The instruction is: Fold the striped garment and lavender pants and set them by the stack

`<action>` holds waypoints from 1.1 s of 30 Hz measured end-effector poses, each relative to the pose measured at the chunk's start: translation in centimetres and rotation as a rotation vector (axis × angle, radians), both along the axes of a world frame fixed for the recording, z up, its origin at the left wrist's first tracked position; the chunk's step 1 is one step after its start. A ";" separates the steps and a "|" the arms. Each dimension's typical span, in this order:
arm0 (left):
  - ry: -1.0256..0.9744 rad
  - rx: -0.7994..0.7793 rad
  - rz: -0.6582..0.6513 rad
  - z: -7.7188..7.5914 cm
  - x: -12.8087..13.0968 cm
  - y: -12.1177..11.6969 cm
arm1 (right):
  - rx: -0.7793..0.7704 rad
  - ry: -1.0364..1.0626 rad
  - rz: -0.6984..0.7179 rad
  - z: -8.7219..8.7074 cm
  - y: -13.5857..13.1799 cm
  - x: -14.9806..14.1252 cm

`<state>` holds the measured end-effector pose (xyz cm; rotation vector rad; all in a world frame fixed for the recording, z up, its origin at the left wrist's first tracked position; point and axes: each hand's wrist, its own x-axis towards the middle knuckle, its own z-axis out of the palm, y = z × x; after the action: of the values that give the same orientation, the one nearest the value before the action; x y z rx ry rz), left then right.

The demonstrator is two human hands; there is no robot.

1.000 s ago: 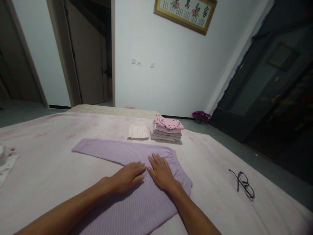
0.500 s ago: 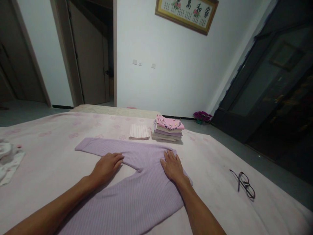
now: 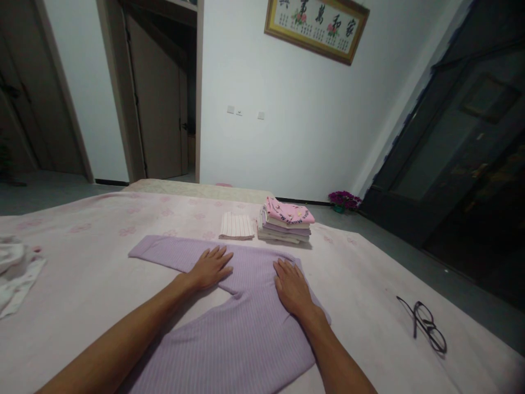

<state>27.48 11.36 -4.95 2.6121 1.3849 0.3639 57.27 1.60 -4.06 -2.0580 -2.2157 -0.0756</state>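
A lilac ribbed pair of trousers [image 3: 241, 334] lies spread on the pale pink flowered sheet, one leg stretching to the far left and the other toward me. My left hand [image 3: 211, 268] rests on the far leg near the crotch, fingers spread and palm down. On the waist end at the right lies my right hand [image 3: 292, 284], flat with its fingers stretched out. Neither hand grips the cloth. Small creases show at the crotch and beside the right hand. The near leg's end is cut off by the frame and partly covered by my left forearm.
Beyond the trousers sit a folded striped cloth [image 3: 237, 226] and a stack of folded clothes [image 3: 285, 221] with a pink piece on top. Black-framed glasses [image 3: 426, 325] lie on the sheet [image 3: 361, 306] at the right. White crumpled clothing [image 3: 16, 273] is at the left edge.
My left hand has slid right along the far trouser leg, toward the crotch, and its fingers have spread. My right hand stays on the waist end. The view has shifted slightly.
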 end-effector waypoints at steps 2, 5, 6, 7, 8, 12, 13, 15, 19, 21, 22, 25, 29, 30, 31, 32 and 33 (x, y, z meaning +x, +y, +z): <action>0.026 -0.003 0.003 -0.8 -0.2 0.9 | -0.014 -0.009 -0.026 -0.1 0.0 0.3; 0.060 0.010 0.081 -1.5 -3.0 2.7 | -0.023 -0.022 -0.055 -0.2 0.1 0.4; 0.073 0.016 0.127 -1.6 -4.5 3.4 | -0.021 -0.024 -0.059 -0.3 0.1 0.4; 0.085 0.021 0.181 -1.6 -6.2 3.9 | -0.019 -0.024 -0.060 -0.3 0.1 0.4; 0.097 0.024 0.237 -1.6 -8.0 4.4 | -0.018 -0.024 -0.061 -0.4 0.1 0.4; 0.131 0.017 0.474 -1.4 -15.3 5.4 | -0.011 -0.021 -0.068 -0.6 0.2 0.4; 0.136 0.007 0.533 -1.3 -16.9 5.3 | -0.008 -0.020 -0.069 -0.6 0.2 0.4; 0.141 -0.012 0.639 -1.0 -19.0 4.8 | -0.006 -0.020 -0.070 -0.7 0.2 0.4; 0.164 0.001 0.756 -0.5 -18.6 2.1 | -0.004 -0.026 -0.072 -0.8 0.2 0.2; 0.185 0.056 0.679 -0.2 -16.1 -0.5 | -0.002 -0.035 -0.068 -0.8 0.3 0.2; 0.188 0.080 0.618 0.0 -14.4 -2.3 | -0.003 -0.041 -0.067 -0.8 0.3 0.2; 0.103 0.152 0.291 0.2 -9.1 -8.8 | -0.025 -0.052 -0.075 -0.3 0.4 0.1; -0.028 0.123 -0.085 -0.2 -4.5 -17.4 | -0.074 -0.001 -0.120 1.0 -0.9 -1.8; -0.031 0.097 -0.136 -0.4 -4.0 -18.9 | -0.069 0.019 -0.109 1.3 -1.6 -2.8; -0.024 0.068 -0.173 -0.5 -3.7 -20.1 | -0.058 0.039 -0.076 1.5 -2.4 -3.9; -0.006 0.036 -0.197 -0.6 -3.7 -20.9 | -0.047 0.057 -0.017 1.7 -3.3 -5.0; 0.021 0.004 -0.214 -0.5 -3.7 -21.4 | -0.044 0.073 0.059 1.7 -4.2 -6.0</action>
<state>23.76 -10.08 -5.47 2.7391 1.0960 0.3099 51.25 -2.59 -2.41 -1.9814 -2.2519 0.0536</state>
